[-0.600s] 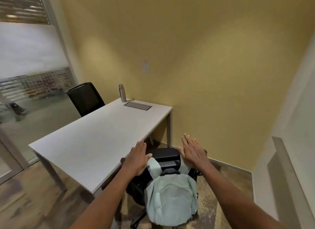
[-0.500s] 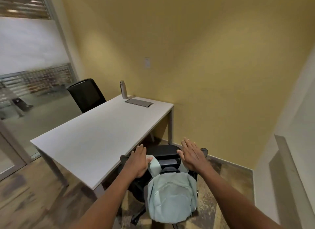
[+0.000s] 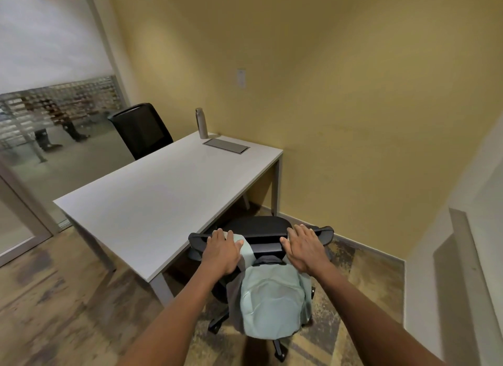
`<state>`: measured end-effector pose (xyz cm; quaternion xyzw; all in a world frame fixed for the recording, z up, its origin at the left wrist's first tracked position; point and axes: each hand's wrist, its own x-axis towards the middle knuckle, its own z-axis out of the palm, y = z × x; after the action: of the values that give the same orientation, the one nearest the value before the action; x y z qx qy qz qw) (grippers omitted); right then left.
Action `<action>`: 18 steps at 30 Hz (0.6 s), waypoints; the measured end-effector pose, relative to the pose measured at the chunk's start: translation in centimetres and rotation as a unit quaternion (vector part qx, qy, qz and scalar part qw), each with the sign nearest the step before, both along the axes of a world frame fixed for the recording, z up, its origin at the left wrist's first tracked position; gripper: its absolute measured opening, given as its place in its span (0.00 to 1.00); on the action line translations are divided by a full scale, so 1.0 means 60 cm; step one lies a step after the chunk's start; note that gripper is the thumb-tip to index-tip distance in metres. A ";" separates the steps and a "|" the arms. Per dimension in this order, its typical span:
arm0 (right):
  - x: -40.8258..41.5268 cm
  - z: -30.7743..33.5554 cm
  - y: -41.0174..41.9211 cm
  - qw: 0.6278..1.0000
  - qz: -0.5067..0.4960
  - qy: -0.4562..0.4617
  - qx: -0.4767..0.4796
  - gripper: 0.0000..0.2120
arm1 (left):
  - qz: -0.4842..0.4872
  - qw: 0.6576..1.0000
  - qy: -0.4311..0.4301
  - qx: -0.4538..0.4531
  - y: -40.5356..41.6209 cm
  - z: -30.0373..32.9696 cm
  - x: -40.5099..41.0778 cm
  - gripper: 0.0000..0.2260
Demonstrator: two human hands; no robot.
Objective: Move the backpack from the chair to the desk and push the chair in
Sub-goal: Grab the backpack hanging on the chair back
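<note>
A pale green backpack (image 3: pixel 272 303) hangs by its straps over the back of a black office chair (image 3: pixel 261 224), on the side facing me. The chair stands at the near right corner of the white desk (image 3: pixel 152 202), its seat partly under the desk edge. My left hand (image 3: pixel 221 250) lies on the left end of the chair's top edge, thumb on a backpack strap. My right hand (image 3: pixel 304 247) lies flat on the right end, fingers spread. Neither hand visibly grips anything.
A metal bottle (image 3: pixel 201 123) and a grey flat panel (image 3: pixel 226 146) sit at the desk's far end. A second black chair (image 3: pixel 141 130) stands behind the desk by the glass wall (image 3: pixel 54 120). A white ledge (image 3: pixel 462 256) runs along the right.
Both hands have come down from above the backpack onto the chair's top edge. The view has moved closer to the chair and desk.
</note>
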<state>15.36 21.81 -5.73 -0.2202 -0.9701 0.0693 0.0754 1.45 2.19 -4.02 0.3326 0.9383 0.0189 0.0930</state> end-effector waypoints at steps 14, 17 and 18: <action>-0.007 -0.013 -0.012 1.000 -0.013 0.017 0.007 0.25 | 0.214 0.962 -0.075 0.152 0.040 0.044 -0.001 0.23; -0.011 -0.015 -0.015 1.000 -0.015 0.017 -0.001 0.26 | 0.238 0.945 -0.131 0.182 0.040 0.046 -0.020 0.18; -0.011 -0.016 -0.015 1.000 -0.015 0.015 -0.003 0.26 | 0.247 0.940 -0.147 0.186 0.038 0.049 -0.026 0.16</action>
<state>14.69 20.92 -6.70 -0.2336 -0.9653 0.0740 0.0906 -0.09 4.49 -1.10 0.0951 0.9466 0.2641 0.1584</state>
